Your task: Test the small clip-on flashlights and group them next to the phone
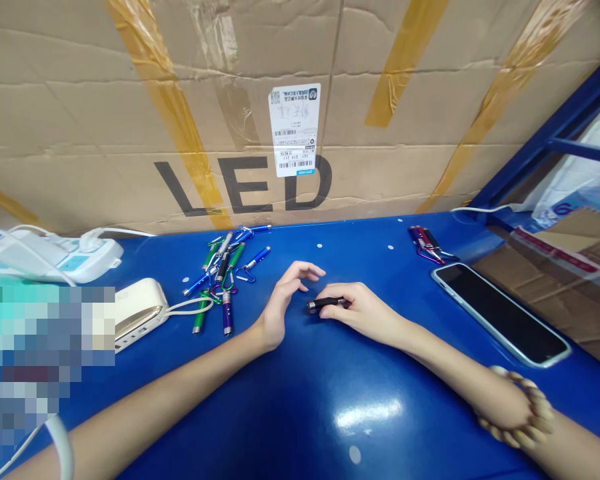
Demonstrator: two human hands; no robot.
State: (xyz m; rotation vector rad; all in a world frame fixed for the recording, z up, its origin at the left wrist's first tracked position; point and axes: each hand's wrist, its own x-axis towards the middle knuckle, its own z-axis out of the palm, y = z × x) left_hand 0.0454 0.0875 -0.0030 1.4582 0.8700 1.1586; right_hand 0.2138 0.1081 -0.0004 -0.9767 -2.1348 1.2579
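Note:
Between the thumb and fingers of my right hand (353,310) is a small black penlight (327,303) with silver ends, held just above the blue table and pointing left. My left hand (285,300) hovers close by on the left, its fingers curved and apart with nothing in them. Left of it lies a loose pile of small penlights (225,260) in green, blue, black and silver, with carabiner clips. A purple penlight (227,313) and a green penlight (199,320) lie at the near side of that pile.
A few red and black penlights (425,241) lie at the back right, near a phone (500,313). At left are a white power bank (143,307) with a loop strap and a power strip (95,260). A large cardboard box (230,120) stands behind the table (300,413).

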